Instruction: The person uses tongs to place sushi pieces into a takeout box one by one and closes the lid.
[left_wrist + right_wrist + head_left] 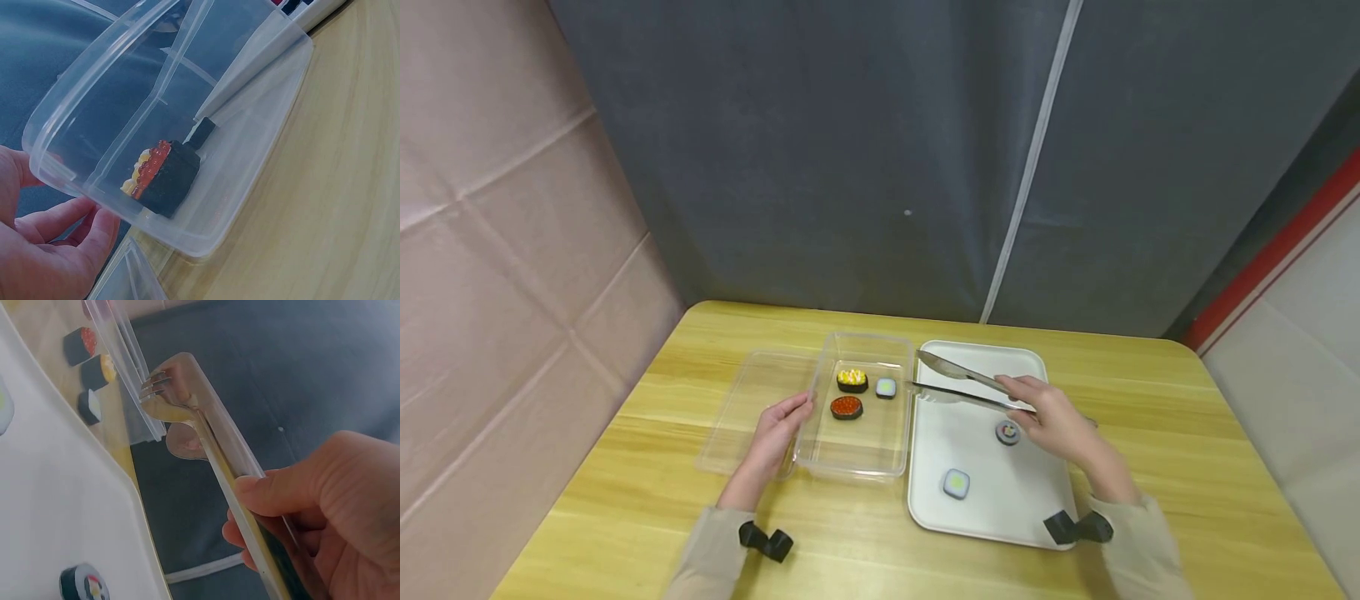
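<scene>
Three sushi pieces sit inside the clear plastic container [857,417]: a yellow-topped one [852,380], a red roe-topped one [846,407] and a small white one [886,387]. Two more lie on the white tray [977,517] just beside it — a round roll [1007,432] and a pale square piece [956,483].

The right hand [1051,421] has its fingers and thumb curled round the handles of the metal tongs [962,383]; the tips stand apart and empty over the tray's far left corner, at the container's rim. The left hand [775,433] rests on the container's left wall with fingers nearly straight, touching rather than clasping it.

The pieces look small, light and rigid, probably smooth toy food, so they may slip between polished metal tips. The sides of the dark wrap seem the surest hold — squeezed gently, low on the body. The thin-walled container looks light enough to slide, so the left hand's support matters.
</scene>
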